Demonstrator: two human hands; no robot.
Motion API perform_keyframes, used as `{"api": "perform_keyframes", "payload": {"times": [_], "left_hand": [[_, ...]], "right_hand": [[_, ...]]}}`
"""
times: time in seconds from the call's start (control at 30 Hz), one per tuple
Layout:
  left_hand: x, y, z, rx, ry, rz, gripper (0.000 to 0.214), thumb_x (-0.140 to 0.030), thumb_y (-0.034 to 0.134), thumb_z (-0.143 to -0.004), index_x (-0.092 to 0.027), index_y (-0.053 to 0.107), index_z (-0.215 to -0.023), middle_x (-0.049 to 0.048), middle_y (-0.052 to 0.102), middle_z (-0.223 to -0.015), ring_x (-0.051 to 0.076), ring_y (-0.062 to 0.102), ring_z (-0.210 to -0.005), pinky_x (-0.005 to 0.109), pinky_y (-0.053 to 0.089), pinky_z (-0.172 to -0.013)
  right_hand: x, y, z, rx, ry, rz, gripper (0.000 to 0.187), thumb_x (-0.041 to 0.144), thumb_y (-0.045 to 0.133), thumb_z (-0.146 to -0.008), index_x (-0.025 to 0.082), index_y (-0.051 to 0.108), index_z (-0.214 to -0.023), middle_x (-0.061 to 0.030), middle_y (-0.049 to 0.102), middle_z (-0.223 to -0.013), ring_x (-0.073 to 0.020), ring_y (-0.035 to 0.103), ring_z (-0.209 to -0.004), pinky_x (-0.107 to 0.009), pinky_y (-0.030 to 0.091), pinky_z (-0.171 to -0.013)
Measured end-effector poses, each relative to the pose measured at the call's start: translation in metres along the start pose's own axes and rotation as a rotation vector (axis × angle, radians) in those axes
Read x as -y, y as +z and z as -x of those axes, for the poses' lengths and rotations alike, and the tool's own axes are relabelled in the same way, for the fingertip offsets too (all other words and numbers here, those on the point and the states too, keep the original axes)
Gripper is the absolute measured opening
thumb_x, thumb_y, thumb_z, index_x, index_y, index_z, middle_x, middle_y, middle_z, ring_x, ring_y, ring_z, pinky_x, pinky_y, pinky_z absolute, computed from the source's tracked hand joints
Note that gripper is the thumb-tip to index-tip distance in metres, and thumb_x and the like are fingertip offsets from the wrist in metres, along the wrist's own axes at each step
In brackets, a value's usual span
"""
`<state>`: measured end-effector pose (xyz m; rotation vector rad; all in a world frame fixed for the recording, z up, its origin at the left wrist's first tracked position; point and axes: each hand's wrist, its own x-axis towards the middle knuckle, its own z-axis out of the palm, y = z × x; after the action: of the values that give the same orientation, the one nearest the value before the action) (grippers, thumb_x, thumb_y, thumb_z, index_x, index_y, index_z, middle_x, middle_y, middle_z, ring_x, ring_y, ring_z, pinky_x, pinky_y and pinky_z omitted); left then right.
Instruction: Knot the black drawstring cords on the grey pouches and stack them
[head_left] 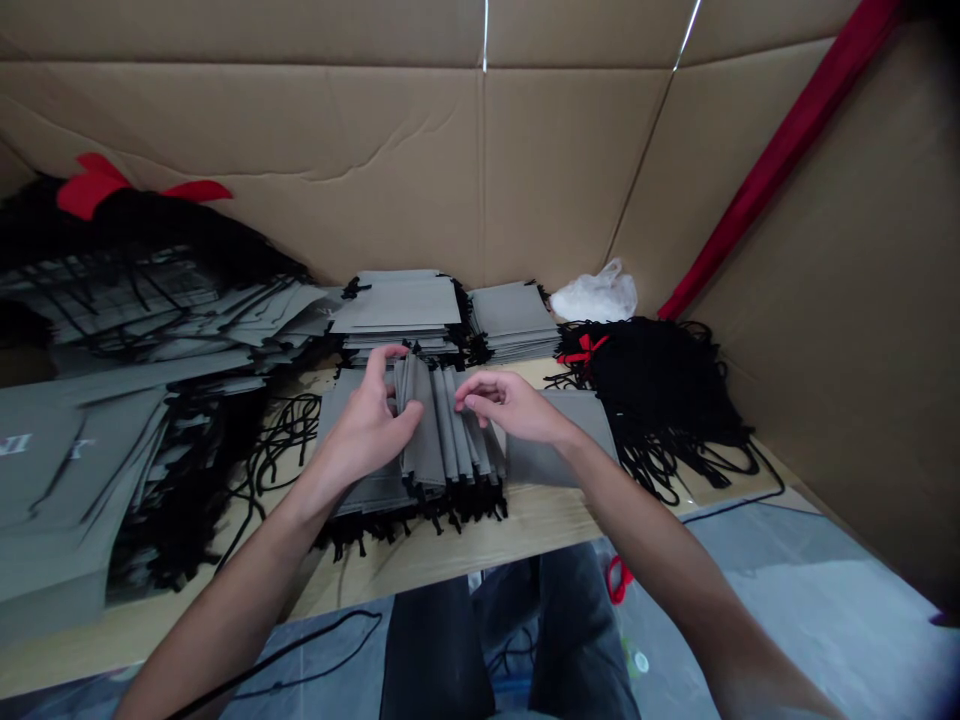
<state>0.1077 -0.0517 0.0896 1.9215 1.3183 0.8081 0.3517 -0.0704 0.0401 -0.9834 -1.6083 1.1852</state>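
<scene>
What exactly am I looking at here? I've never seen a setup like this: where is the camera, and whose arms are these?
No machine is involved. These are a person's own bare arms, seen from a single camera worn on their head, looking forward and down. The left hand and right hand both hold a fanned, upright bunch of grey drawstring pouches. The wooden table also carries stacked pouches and a heap of black cords tied with red, with cardboard walls behind.

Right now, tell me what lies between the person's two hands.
In the head view, a fanned row of grey drawstring pouches stands on edge between the left hand and the right hand, with black cords hanging at its near end.
</scene>
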Motion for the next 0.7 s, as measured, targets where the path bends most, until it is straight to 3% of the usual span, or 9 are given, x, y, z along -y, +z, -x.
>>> {"api": "perform_keyframes", "payload": {"times": [0.07,0.13,0.2,0.37,0.47,0.7], "left_hand": [[-0.004,-0.003,0.001,0.039,0.003,-0.057,0.064,-0.031,0.063,-0.084,-0.029,0.055,-0.147,-0.0056,0.059,-0.074,0.014,0.05,-0.052,0.026,0.039,-0.053],[-0.005,-0.005,0.0,0.071,-0.002,-0.125,0.042,-0.033,0.06,-0.085,-0.026,0.07,-0.126,-0.0036,0.06,-0.074,0.015,0.051,-0.055,0.028,0.04,-0.057],[-0.003,-0.006,-0.002,0.084,-0.01,-0.18,0.029,-0.036,0.058,-0.087,-0.024,0.074,-0.108,-0.0012,0.065,-0.077,0.016,0.054,-0.06,0.029,0.041,-0.061],[0.005,-0.004,-0.006,0.088,-0.03,-0.248,0.029,-0.049,0.054,-0.096,-0.025,0.069,-0.101,0.0014,0.072,-0.085,0.02,0.06,-0.069,0.031,0.041,-0.066],[0.006,-0.004,-0.006,0.077,-0.051,-0.278,0.035,-0.057,0.052,-0.098,-0.025,0.064,-0.098,0.001,0.068,-0.077,0.02,0.057,-0.066,0.031,0.038,-0.063],[0.007,-0.003,-0.002,0.037,-0.038,-0.329,0.038,-0.058,0.07,-0.084,-0.027,0.052,-0.097,-0.005,0.053,-0.067,0.018,0.049,-0.06,0.029,0.032,-0.06]], "right_hand": [[0.001,0.003,0.001,0.011,0.02,-0.022,0.017,0.028,0.071,-0.101,0.013,0.073,-0.108,-0.007,0.079,-0.105,-0.0087,0.061,-0.065,-0.023,0.055,-0.064],[0.001,0.005,0.001,0.008,0.037,-0.039,0.018,0.029,0.069,-0.101,0.014,0.073,-0.109,-0.0084,0.08,-0.106,-0.0076,0.058,-0.061,-0.021,0.052,-0.059],[0.002,0.005,0.002,0.005,0.048,-0.05,0.019,0.03,0.067,-0.102,0.014,0.072,-0.11,-0.0095,0.082,-0.107,-0.0066,0.055,-0.057,-0.019,0.048,-0.054],[0.007,0.005,0.006,0.086,0.055,-0.09,0.022,0.031,0.063,-0.106,0.015,0.069,-0.12,-0.0134,0.082,-0.12,-0.0047,0.052,-0.052,-0.019,0.046,-0.051],[0.009,0.007,0.007,0.163,0.047,-0.134,0.024,0.031,0.059,-0.109,0.016,0.066,-0.126,-0.0152,0.08,-0.131,-0.0034,0.051,-0.051,-0.019,0.044,-0.05],[0.008,0.008,0.009,0.286,0.028,-0.158,0.021,0.021,0.052,-0.111,0.019,0.062,-0.13,-0.0124,0.072,-0.141,-0.0008,0.05,-0.05,-0.018,0.04,-0.047]]}}
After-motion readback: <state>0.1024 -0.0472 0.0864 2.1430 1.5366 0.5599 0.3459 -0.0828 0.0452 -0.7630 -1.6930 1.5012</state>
